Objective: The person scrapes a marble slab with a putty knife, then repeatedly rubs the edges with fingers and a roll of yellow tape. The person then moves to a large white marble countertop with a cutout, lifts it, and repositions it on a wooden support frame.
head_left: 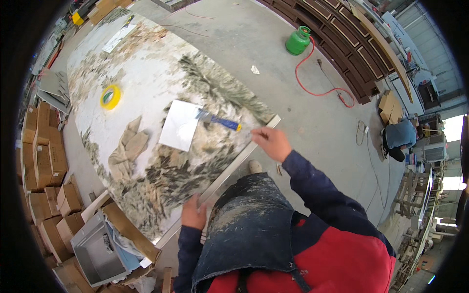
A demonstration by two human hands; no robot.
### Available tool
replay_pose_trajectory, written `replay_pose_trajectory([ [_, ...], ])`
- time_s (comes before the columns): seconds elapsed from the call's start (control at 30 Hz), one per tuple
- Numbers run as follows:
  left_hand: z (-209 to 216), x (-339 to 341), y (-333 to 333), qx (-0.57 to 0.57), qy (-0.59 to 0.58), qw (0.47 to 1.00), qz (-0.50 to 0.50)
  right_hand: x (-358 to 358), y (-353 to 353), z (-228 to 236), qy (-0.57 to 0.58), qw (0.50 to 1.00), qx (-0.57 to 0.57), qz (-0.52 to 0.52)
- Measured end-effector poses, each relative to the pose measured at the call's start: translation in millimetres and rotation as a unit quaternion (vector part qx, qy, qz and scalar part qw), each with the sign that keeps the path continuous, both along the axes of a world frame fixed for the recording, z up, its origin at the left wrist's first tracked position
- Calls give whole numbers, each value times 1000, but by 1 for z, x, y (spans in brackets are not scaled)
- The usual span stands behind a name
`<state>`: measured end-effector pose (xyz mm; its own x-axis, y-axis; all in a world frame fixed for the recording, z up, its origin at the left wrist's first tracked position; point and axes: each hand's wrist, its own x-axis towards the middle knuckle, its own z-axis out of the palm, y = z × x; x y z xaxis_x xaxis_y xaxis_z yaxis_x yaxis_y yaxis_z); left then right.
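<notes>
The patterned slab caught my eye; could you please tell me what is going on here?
A person is at the edge of the slab, left hand and right hand at the pale strip along it; whether either grips it is hard to tell. A scraper lies on the slab with its blade overlapping a white sheet; a cloth and a yellow tape roll lie farther left.

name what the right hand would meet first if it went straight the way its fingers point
Probably the yellow-tipped end of the blue-handled putty knife, just ahead of the right hand; its height over the patterned stone slab is unclear, so it might pass above.
</notes>
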<state>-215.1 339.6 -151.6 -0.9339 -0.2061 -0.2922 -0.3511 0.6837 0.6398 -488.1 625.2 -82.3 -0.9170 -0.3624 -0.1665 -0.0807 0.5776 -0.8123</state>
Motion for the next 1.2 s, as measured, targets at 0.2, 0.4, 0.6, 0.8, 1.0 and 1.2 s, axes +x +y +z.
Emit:
replay_pose_trajectory([
  [0.2,9,16,39,-54,26,981,187,12,99,-95,-313,933,-145,-104],
  [0.4,-8,28,102,376,-41,674,634,-14,124,-136,-505,827,-189,-158],
  [0.6,-79,44,62,577,81,498,642,-39,86,-165,-556,770,-259,-174],
  [0.8,-100,36,45,542,96,472,689,-39,62,-171,-512,792,-267,-197],
  [1.0,-112,44,47,553,149,513,640,-32,57,-183,-465,804,-308,-208],
  [1.2,-115,37,62,513,194,501,669,-37,63,-175,-471,809,-296,-188],
])
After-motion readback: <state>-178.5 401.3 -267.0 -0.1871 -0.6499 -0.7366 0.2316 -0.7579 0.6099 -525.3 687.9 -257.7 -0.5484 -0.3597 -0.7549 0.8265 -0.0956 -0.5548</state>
